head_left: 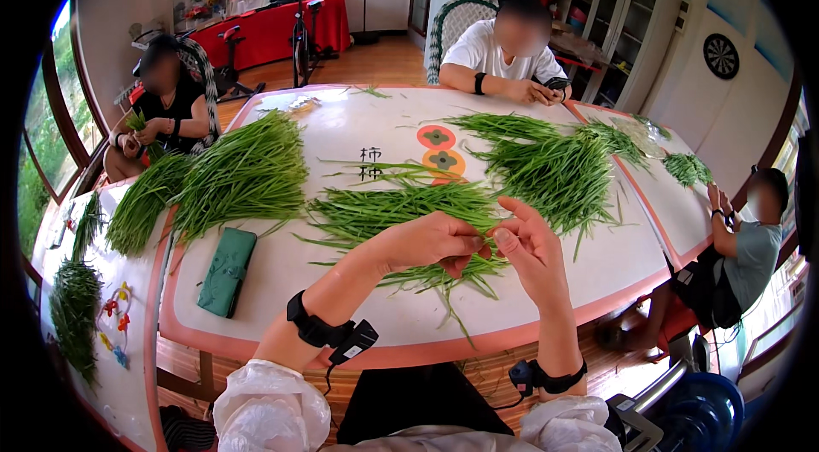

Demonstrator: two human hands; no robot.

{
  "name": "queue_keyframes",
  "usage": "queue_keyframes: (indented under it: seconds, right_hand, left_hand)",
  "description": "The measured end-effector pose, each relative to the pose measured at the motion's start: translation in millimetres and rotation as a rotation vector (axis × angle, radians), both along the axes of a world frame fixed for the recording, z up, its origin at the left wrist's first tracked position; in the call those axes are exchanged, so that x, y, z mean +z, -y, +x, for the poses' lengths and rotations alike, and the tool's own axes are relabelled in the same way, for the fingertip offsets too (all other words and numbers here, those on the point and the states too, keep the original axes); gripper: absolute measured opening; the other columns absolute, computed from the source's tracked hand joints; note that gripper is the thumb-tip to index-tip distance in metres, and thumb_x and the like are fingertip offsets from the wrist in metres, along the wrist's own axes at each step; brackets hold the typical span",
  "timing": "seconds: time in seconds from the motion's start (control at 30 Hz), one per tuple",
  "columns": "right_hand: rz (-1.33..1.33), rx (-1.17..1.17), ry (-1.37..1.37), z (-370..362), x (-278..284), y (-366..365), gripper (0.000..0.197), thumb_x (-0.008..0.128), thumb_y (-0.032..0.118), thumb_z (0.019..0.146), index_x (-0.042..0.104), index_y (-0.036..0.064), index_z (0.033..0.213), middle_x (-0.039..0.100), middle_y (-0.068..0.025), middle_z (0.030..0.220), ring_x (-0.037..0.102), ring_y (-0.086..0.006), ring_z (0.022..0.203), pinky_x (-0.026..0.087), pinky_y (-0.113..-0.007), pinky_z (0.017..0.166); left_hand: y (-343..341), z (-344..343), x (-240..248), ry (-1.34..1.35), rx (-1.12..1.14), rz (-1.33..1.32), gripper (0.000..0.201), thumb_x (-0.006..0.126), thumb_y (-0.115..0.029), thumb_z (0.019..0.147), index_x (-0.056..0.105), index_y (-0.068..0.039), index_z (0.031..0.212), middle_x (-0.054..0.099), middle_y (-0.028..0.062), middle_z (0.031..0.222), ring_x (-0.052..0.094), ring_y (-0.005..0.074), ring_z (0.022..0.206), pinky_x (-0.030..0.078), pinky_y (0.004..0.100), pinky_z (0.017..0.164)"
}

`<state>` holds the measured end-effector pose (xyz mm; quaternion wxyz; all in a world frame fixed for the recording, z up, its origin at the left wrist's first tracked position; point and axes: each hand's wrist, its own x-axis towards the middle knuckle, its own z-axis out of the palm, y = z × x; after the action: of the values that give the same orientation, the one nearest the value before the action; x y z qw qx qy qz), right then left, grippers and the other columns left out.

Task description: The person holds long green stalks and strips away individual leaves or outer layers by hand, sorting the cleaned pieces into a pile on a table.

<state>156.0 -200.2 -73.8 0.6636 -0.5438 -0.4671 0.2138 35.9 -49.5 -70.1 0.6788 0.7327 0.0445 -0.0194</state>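
Observation:
Both hands are raised over a loose pile of long, thin green chives [384, 211] on the table in front of me. My left hand [433, 244] is closed, its thumb and fingers pinched together. Close to its fingertips, my right hand [531, 254] has its thumb and fingers curled inward. Anything between the fingertips is too small to make out. Loose stems lie under and in front of my hands. A bigger heap of chives [550, 174] lies to the right, and another large heap [247, 166] to the left.
A green wallet-like case [227, 273] lies on the white table [281, 307] by my left forearm. People sit at left, far side and right; the left person holds chives. A side table [128, 298] bears more greens [75, 315] and a colourful trinket [119, 320].

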Motion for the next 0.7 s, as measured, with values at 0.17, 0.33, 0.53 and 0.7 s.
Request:
queue_keyframes:
  seconds: [0.17, 0.33, 0.53, 0.7]
  right_hand:
    - [-0.077, -0.011, 0.131, 1.3, -2.9, -4.7, 0.018, 0.060, 0.010, 0.086, 0.061, -0.0002, 0.101, 0.063, -0.0053, 0.077, 0.061, -0.0104, 0.068, 0.047, -0.022, 0.061]
    - [-0.091, -0.057, 0.130, -0.7, -2.6, -6.7, 0.015, 0.060, 0.009, 0.085, 0.061, -0.0015, 0.096, 0.063, -0.0048, 0.075, 0.061, -0.0107, 0.068, 0.047, -0.022, 0.061]
    - [-0.098, -0.070, 0.120, -4.1, 2.9, -4.8, 0.014, 0.060, 0.008, 0.085, 0.061, -0.0031, 0.094, 0.063, -0.0050, 0.075, 0.061, -0.0105, 0.070, 0.047, -0.021, 0.061]
    - [-0.126, 0.117, 0.024, 0.7, 3.4, -5.5, 0.017, 0.058, 0.011, 0.087, 0.061, -0.0028, 0.097, 0.062, -0.0040, 0.075, 0.059, -0.0096, 0.069, 0.047, -0.022, 0.063]
  left_hand:
    - [2.2, 0.0, 2.8, 0.001, -0.016, -0.002, 0.034, 0.048, -0.028, 0.093, 0.059, 0.002, 0.102, 0.056, 0.0010, 0.071, 0.054, 0.0087, 0.068, 0.046, 0.0242, 0.068]
    - [-3.7, -2.1, -1.8, 0.031, -0.036, -0.100, 0.033, 0.047, -0.027, 0.093, 0.057, 0.002, 0.105, 0.056, 0.0013, 0.076, 0.054, 0.0090, 0.071, 0.045, 0.0245, 0.070]
    - [2.5, -1.3, 0.7, 0.032, -0.005, -0.052, 0.029, 0.047, -0.026, 0.093, 0.057, -0.001, 0.100, 0.052, 0.0005, 0.068, 0.050, 0.0087, 0.063, 0.046, 0.0230, 0.061]
    - [0.4, -3.6, 3.2, 0.039, -0.058, 0.078, 0.030, 0.047, -0.029, 0.093, 0.057, -0.001, 0.098, 0.051, 0.0005, 0.067, 0.050, 0.0087, 0.062, 0.046, 0.0237, 0.059]
